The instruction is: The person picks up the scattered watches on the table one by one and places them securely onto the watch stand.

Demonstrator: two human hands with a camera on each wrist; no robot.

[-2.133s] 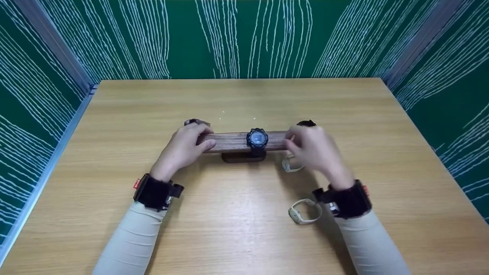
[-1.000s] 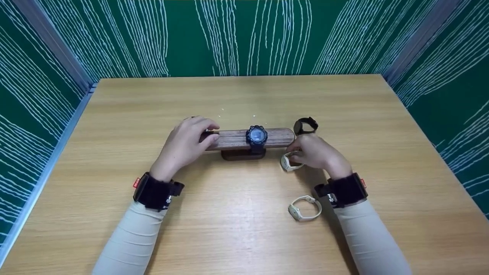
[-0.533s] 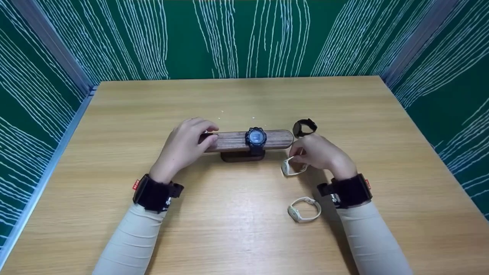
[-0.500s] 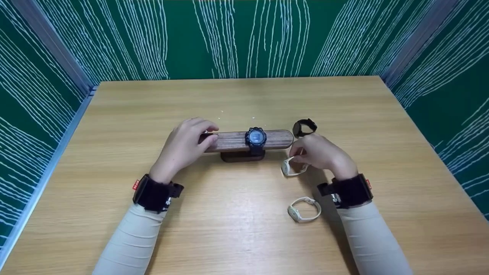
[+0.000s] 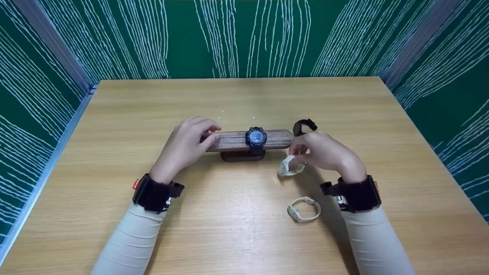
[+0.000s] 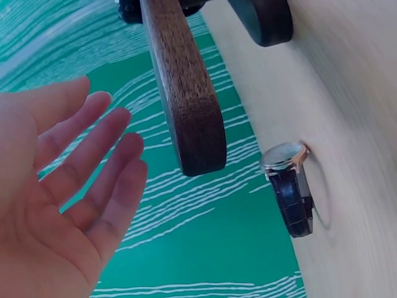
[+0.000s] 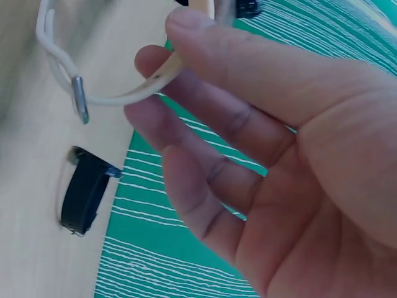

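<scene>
My right hand (image 5: 324, 151) pinches a white wristwatch (image 5: 284, 167) by its strap; thumb and fingertips meet on the white strap (image 7: 133, 96) in the right wrist view. The watch is tilted and looks slightly lifted. A dark wooden watch stand (image 5: 233, 140) has a black digital watch (image 5: 256, 136) around its bar. By the bar's left end is my left hand (image 5: 185, 143). In the left wrist view, its fingers are loosely bent, apart from the wooden bar (image 6: 192, 124). Another white watch (image 5: 293, 214) lies nearer on the table.
Behind the stand's right end stands a black watch (image 5: 299, 128). A watch with a dark strap (image 6: 288, 192) stands on the table past the left end, hidden in the head view. A green wall (image 5: 191, 38) with white lines borders the table (image 5: 244, 99).
My right hand has gone from the bar's right end down to the white watch, gripped it and tilted it slightly left. My left hand stays by the bar's left end.
</scene>
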